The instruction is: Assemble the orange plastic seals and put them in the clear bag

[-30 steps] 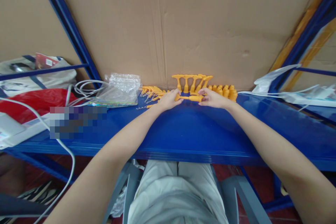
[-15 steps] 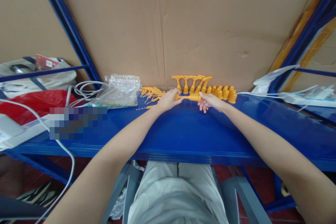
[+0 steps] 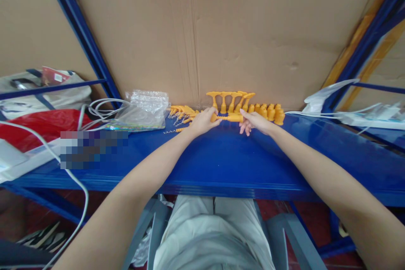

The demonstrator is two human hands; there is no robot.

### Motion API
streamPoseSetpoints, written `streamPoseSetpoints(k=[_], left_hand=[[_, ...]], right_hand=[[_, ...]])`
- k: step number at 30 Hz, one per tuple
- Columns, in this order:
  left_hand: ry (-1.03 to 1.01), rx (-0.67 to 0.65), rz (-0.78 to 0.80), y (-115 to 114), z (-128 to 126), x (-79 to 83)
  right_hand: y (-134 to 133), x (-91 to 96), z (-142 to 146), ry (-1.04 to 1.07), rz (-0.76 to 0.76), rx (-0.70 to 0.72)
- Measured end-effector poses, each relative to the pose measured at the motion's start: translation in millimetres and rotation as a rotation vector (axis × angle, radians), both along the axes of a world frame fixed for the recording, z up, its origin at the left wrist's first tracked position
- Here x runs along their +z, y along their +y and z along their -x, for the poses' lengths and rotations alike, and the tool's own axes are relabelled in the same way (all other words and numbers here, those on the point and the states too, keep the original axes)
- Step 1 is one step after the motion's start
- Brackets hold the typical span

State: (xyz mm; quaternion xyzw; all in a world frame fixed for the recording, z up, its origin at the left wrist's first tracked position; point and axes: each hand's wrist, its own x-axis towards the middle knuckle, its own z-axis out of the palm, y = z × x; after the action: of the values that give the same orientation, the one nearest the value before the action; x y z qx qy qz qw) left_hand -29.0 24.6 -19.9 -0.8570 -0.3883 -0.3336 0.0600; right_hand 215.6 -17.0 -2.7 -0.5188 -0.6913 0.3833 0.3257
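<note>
Between my two hands, above the blue table, a yellow plastic corkscrew (image 3: 233, 117) is held sideways. My left hand (image 3: 205, 122) pinches its handle end, which the fingers partly cover. My right hand (image 3: 254, 122) grips the wider sleeve end with thumb and forefinger, the other fingers loosely curled below. Just behind, several T-handled yellow corkscrews (image 3: 232, 102) stand upright in a row. To the right are several upright yellow sleeves (image 3: 271, 112). Loose yellow handles with metal spirals (image 3: 181, 114) lie in a pile left of my left hand.
Clear plastic bags (image 3: 144, 109) lie left of the pile. White cables (image 3: 82, 177) and a red bag (image 3: 47, 126) occupy the table's left side. A cardboard sheet (image 3: 240, 29) stands behind the blue table (image 3: 218, 164). Blue frame posts (image 3: 82, 38) flank it.
Both hands stay in almost the same place, still holding the corkscrew. The narrow part between its handle and sleeve now looks more yellow. The view has shifted very slightly.
</note>
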Motion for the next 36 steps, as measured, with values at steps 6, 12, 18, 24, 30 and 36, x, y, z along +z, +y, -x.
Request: streamPoseSetpoints(k=[6,12,18,24,30,36], left_hand=[[-0.016,0.005,0.003,-1.3,-2.9,0.5],[-0.048,-0.006,0.006,-0.6,-1.5,0.2],[-0.045,-0.030,-0.010,-3.4,-3.2,2.0],[-0.043,-0.001,0.002,-1.8,-3.6,1.2],[-0.041,-0.013,0.020,-2.9,-1.8,2.3],[-0.058,-0.034,-0.007,-2.7,-2.8,0.8]], right_hand=[[-1.4,4.5,-6.1,0.021,0.037,0.008],[-2.4,6.9,-6.7,0.046,-0.111,0.071],[-4.0,1.8,2.9,0.040,0.059,-0.033],[-3.9,7.1,-6.0,0.058,0.049,0.032],[-5.2,9.4,-7.0,0.035,-0.069,0.100],[-5.1,6.6,0.6,0.096,0.050,0.024]])
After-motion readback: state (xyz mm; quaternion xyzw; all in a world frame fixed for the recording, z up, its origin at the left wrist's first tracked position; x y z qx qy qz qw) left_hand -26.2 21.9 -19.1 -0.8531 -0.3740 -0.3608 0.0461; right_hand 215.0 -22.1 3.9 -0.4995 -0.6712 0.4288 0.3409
